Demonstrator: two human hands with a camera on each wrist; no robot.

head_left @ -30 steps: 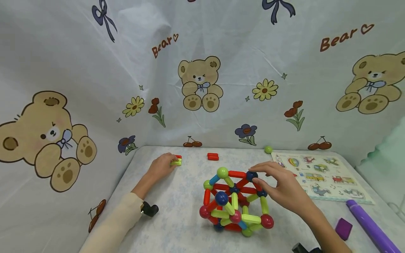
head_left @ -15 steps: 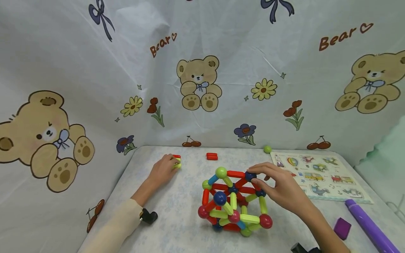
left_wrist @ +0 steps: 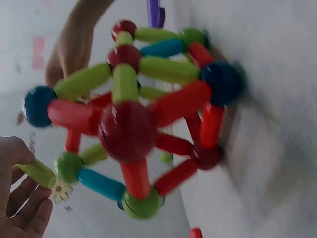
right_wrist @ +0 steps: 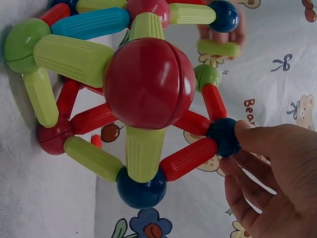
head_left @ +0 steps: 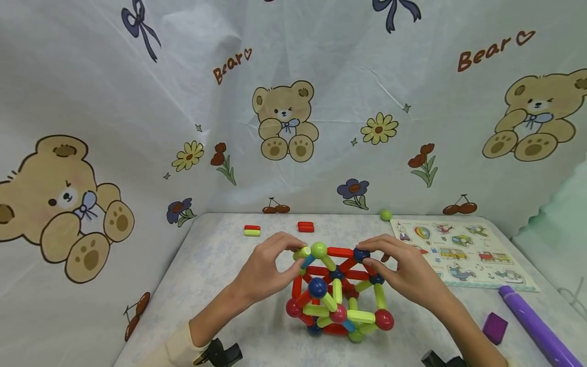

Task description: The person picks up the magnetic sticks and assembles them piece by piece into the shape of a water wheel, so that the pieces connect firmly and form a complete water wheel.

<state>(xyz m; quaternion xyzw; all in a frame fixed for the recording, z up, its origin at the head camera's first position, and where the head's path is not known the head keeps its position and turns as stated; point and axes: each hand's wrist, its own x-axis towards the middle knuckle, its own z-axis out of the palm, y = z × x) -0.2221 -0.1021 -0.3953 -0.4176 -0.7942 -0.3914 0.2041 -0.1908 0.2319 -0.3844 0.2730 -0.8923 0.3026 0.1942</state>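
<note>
A ball-and-rod structure (head_left: 337, 273) of red, lime-green and blue rods joined by coloured balls stands on the table. My left hand (head_left: 268, 267) pinches a lime-green magnetic rod (left_wrist: 38, 172) between thumb and fingers. In the left wrist view the rod's free end is close to a green ball (left_wrist: 69, 166) at the structure's top left. Across from it, my right hand (head_left: 405, 265) pinches a dark blue ball (right_wrist: 224, 137) at the top right corner of the structure, thumb on one side and fingertips on the other.
Behind the structure lie a red and a lime-green rod (head_left: 252, 232) and two red rods (head_left: 305, 227). A loose green ball (head_left: 386, 215) sits by a picture sheet (head_left: 463, 252). At right are a purple block (head_left: 495, 328) and a purple tube (head_left: 536, 321).
My left hand has come from the back-left rods to the structure's top left, bringing a lime-green rod. The right hand keeps its hold on the blue ball.
</note>
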